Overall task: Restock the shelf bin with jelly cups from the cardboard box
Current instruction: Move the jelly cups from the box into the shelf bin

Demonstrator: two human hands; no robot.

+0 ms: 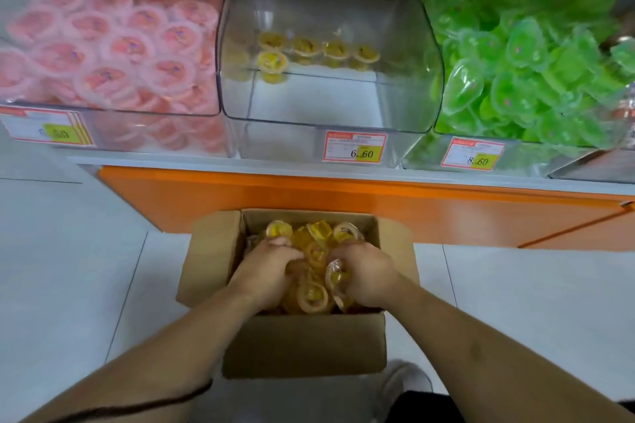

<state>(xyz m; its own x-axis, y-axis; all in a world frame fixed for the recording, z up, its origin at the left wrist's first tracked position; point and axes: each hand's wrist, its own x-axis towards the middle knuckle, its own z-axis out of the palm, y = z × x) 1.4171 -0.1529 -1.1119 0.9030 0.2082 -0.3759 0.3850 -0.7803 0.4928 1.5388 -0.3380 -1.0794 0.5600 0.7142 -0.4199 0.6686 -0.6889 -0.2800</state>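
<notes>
Both hands down in cardboard box point(302, 347), left hand point(266, 273) and right hand point(366, 276) each with grip curled around yellow jelly cups point(314, 297). Near-empty shelf bin point(323, 106) straight up at 12 o'clock, equally near either hand.

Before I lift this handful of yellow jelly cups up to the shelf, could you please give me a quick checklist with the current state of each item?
1. Left hand curled round yellow jelly cups in the cardboard box: ok.
2. Right hand curled round cups too: ok.
3. Middle clear bin has room, only a few yellow cups at the back: ok.
4. Bin opening faces you, unobstructed: ok.
5. Colour matches; pink cups sit left, green cups right: ok.
6. How firmly the cups are held: cannot tell.
</notes>
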